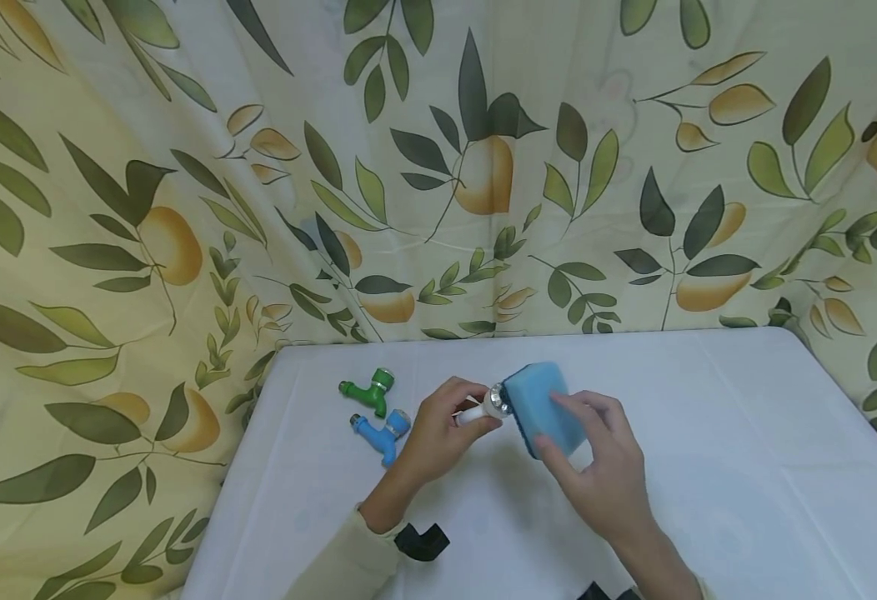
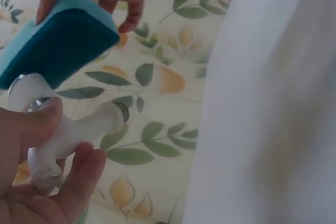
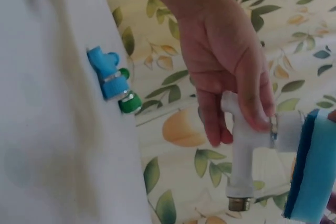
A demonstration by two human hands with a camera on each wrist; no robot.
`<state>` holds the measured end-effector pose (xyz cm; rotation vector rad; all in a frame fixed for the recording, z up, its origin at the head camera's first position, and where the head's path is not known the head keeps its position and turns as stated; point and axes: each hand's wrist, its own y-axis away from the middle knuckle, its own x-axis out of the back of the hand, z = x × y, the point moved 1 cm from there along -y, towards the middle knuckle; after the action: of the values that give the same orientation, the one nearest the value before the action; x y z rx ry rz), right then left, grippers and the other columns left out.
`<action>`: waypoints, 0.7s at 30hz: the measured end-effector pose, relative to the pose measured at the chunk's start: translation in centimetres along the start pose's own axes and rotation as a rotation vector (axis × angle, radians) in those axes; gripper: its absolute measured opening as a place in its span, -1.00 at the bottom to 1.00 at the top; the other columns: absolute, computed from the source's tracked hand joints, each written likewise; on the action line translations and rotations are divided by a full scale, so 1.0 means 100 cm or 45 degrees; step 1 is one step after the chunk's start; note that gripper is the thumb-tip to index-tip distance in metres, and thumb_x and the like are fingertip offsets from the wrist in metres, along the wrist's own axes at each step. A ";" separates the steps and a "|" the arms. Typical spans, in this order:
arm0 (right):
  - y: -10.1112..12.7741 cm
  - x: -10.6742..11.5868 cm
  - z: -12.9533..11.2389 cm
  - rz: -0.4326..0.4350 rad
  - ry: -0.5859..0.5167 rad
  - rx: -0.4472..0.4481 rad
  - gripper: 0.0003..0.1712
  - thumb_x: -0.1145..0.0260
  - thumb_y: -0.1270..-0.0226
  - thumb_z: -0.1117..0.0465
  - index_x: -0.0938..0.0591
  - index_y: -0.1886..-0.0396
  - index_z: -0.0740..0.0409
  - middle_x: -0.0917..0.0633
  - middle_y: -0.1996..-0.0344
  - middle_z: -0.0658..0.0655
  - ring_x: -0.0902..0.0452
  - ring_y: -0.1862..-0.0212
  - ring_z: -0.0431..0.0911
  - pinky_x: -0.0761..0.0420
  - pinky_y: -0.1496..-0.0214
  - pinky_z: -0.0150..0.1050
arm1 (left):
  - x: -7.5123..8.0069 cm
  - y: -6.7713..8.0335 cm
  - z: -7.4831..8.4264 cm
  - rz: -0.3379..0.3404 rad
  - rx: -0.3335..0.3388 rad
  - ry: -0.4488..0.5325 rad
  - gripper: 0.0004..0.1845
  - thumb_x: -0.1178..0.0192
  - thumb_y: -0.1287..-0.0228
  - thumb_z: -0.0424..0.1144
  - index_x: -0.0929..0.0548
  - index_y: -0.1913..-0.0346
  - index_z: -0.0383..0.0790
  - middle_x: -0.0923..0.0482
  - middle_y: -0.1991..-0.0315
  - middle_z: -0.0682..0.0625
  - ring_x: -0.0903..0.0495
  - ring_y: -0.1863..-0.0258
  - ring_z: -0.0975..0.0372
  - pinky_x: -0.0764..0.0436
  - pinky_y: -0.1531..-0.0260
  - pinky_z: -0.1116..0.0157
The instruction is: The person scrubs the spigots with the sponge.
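Observation:
My left hand (image 1: 442, 429) grips a white plastic tap (image 2: 68, 135) between thumb and fingers, above the table. The tap has a brass-coloured threaded end and a round knob with a silvery ring. In my right hand (image 1: 603, 467) a light blue sponge (image 1: 547, 408) is pinched between thumb and fingers. Its dark scouring side (image 2: 68, 43) faces the tap and touches, or nearly touches, the knob end. The right wrist view shows the tap (image 3: 242, 156) from its other side, with the sponge (image 3: 315, 166) at the right edge.
On the table (image 1: 746, 467), left of my hands, lie a green tap (image 1: 371, 392) and a blue tap (image 1: 382, 435) close together. A leaf-and-fruit patterned curtain (image 1: 423, 183) hangs behind the table and along its left side.

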<state>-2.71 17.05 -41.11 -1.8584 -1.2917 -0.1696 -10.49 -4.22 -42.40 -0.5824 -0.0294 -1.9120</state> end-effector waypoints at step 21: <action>0.001 -0.006 0.003 0.003 0.042 0.000 -0.42 -0.57 -0.06 0.20 -0.67 -0.15 0.03 -0.54 -0.04 0.26 -0.54 -0.03 0.23 -0.64 0.14 0.42 | -0.003 0.002 0.000 0.087 -0.075 -0.272 -0.65 -0.48 -0.22 -0.19 -0.72 -0.06 -0.12 -0.47 0.21 0.06 -0.55 0.16 0.31 -0.66 0.15 0.44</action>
<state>-3.04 16.85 -41.69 -1.8500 -1.2669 -0.1980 -10.21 -4.01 -42.60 -0.8153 -0.0895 -1.7823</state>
